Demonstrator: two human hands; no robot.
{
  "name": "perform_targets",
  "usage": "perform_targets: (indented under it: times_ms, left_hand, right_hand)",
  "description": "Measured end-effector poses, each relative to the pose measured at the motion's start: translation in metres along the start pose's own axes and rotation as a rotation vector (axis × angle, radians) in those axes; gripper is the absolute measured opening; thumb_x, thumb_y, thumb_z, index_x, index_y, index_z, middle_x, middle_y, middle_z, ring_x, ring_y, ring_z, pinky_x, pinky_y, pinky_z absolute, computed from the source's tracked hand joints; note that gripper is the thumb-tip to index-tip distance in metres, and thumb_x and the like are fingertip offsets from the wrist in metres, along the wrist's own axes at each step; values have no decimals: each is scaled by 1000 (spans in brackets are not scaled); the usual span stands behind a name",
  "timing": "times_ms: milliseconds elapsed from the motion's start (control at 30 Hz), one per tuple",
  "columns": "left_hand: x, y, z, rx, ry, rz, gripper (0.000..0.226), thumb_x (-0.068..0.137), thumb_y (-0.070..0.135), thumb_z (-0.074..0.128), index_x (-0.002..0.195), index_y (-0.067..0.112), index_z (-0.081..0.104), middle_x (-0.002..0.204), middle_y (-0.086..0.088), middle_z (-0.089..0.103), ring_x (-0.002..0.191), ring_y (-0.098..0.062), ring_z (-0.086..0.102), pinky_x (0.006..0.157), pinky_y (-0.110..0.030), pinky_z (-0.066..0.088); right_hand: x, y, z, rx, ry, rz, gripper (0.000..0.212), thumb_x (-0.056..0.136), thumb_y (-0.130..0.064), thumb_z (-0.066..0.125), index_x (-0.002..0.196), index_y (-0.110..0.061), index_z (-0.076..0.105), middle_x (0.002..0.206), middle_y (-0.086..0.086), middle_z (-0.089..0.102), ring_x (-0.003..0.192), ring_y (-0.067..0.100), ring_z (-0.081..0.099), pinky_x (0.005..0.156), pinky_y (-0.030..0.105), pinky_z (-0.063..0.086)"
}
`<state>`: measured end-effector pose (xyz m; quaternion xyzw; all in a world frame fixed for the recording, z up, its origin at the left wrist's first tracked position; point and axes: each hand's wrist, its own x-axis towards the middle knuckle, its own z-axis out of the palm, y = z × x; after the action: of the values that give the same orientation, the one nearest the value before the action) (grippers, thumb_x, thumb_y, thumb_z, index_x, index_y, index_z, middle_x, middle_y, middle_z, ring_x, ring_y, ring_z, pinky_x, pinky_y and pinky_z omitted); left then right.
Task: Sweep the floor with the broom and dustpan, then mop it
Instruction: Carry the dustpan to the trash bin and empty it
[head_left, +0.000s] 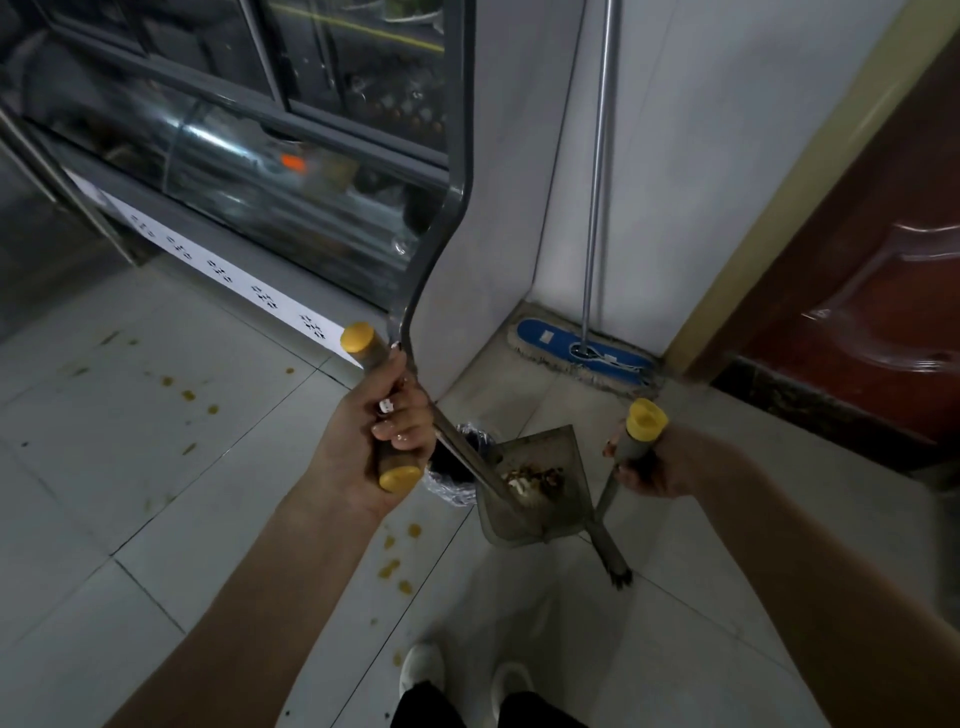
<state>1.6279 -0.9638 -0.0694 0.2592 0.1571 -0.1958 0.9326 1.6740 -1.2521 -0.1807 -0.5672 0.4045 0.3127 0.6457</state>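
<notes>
Sweeping stage appears largely complete. The long-handled dustpan (577, 467) holds a pile of brown and white debris and hangs tilted just above the floor (156, 467), beside a bin with a dark liner (448, 488); whether pan and bin touch cannot be told. Left hand (387, 431) is wrapped fully round the dustpan's yellow-capped grip. Right hand (655, 470) is curled round the broom (636, 441) just under its yellow cap, with the bristle end trailing on the tile near the pan. Judged outstanding: tipping the debris into the bin, then mopping. Yellow stains (390, 567) are scattered over the tiles, near the shoes (422, 670) and further left, and will need the mop. The flat mop (582, 353) leans in the wall corner, blue head on the floor, untouched. Room to move: a glass display cabinet (260, 166) bounds the left, a brown door (857, 270) the right; the corner is narrow, while open tile lies to the left.
</notes>
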Motion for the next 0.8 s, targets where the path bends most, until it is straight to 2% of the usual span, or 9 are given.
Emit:
perform_targets:
  times_ms: [133, 233, 333, 400, 467, 533, 567, 633, 800]
  left_hand:
    - [5, 7, -20, -51, -24, 18, 24, 67, 21, 67, 57, 14, 47, 37, 8, 36, 23, -4, 35, 26, -10, 27]
    - [7, 11, -37, -119, -69, 30, 49, 43, 12, 91, 63, 14, 46, 38, 8, 37, 24, -3, 36, 26, -11, 30]
    - [10, 12, -50, -133, -94, 59, 62, 36, 14, 94, 67, 16, 40, 38, 8, 36, 24, -3, 35, 27, -10, 30]
    - [12, 14, -55, -140, -95, 69, 59, 40, 14, 94, 66, 16, 41, 38, 8, 36, 24, -3, 36, 27, -10, 30]
    - [14, 17, -59, -160, -65, 81, 45, 53, 14, 86, 66, 16, 44, 38, 8, 36, 24, -3, 36, 27, -10, 30]
    - [15, 23, -65, -177, 0, 111, 21, 73, 21, 66, 63, 16, 47, 37, 8, 36, 23, -3, 36, 28, -9, 29]
    - [15, 26, -67, -189, 22, 129, 22, 78, 25, 56, 59, 16, 51, 37, 9, 36, 23, -3, 36, 28, -8, 29]
    - [13, 31, -73, -217, 65, 151, 28, 79, 28, 50, 53, 17, 52, 36, 8, 36, 24, -3, 36, 28, -7, 29]
    - [8, 30, -77, -252, 135, 182, 23, 76, 32, 55, 64, 19, 40, 36, 9, 35, 24, -3, 35, 28, -8, 29]
  right_hand:
    - [8, -3, 8, -11, -4, 34, 36, 97, -28, 44, 72, -3, 51, 42, 8, 54, 27, 18, 50, 30, 20, 45]
    - [13, -5, 14, -37, 6, 34, 30, 95, -23, 44, 73, -4, 51, 42, 7, 55, 28, 18, 50, 33, 19, 47]
    - [17, -5, 20, -72, 0, 38, 28, 95, -22, 45, 73, -5, 51, 43, 8, 54, 30, 19, 51, 34, 20, 48]
    - [18, -5, 27, -73, -26, 52, 28, 94, -22, 45, 72, -5, 50, 44, 8, 53, 30, 19, 51, 34, 21, 48]
    - [19, -4, 35, -68, -43, 56, 29, 95, -23, 45, 72, -6, 49, 43, 8, 54, 30, 19, 51, 34, 20, 48]
    - [22, -1, 44, -69, -46, 48, 31, 97, -26, 44, 74, -5, 50, 41, 7, 54, 29, 18, 50, 33, 20, 47]
    - [23, 0, 48, -78, -44, 43, 31, 97, -25, 44, 74, -5, 50, 41, 7, 54, 29, 17, 50, 32, 20, 46]
    - [25, 2, 54, -98, -45, 38, 29, 97, -23, 45, 74, -5, 50, 40, 8, 53, 28, 17, 49, 32, 19, 46]
    - [27, 1, 63, -108, -45, 41, 26, 95, -18, 44, 74, -4, 50, 40, 9, 53, 28, 17, 49, 32, 19, 46]
